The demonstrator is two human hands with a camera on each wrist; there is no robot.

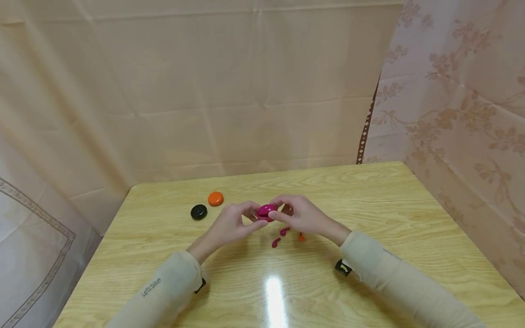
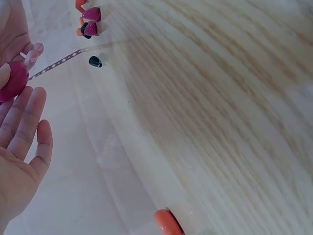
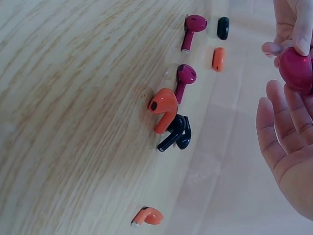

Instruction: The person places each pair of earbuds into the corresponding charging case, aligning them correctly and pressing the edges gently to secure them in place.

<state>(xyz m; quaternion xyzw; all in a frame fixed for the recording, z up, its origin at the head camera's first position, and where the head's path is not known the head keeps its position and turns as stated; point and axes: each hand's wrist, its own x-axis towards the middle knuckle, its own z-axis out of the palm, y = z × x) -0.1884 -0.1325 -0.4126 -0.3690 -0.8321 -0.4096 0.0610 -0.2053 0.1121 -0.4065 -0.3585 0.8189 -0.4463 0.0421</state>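
Observation:
Both hands hold a magenta earbud charging case (image 1: 267, 210) above the table. My left hand (image 1: 231, 222) grips its left side with thumb and fingers, and a dark gap runs between lid and base in the head view. My right hand (image 1: 305, 215) pinches the other side, thumb at its front. Two magenta earbuds, one farther (image 3: 195, 23) and one nearer (image 3: 186, 74), lie on the table below the hands. Beside them is an orange earbud (image 3: 164, 102), with two black earbuds (image 3: 174, 133) close by. A second orange earbud (image 3: 152, 215) lies apart.
At the left back of the wood-grain table (image 1: 389, 282) sit an orange case (image 1: 215, 198) and a black case (image 1: 198, 212), both closed. Beige curtain cloth (image 1: 246, 91) hangs behind the table, and a floral curtain (image 1: 463, 114) along the right.

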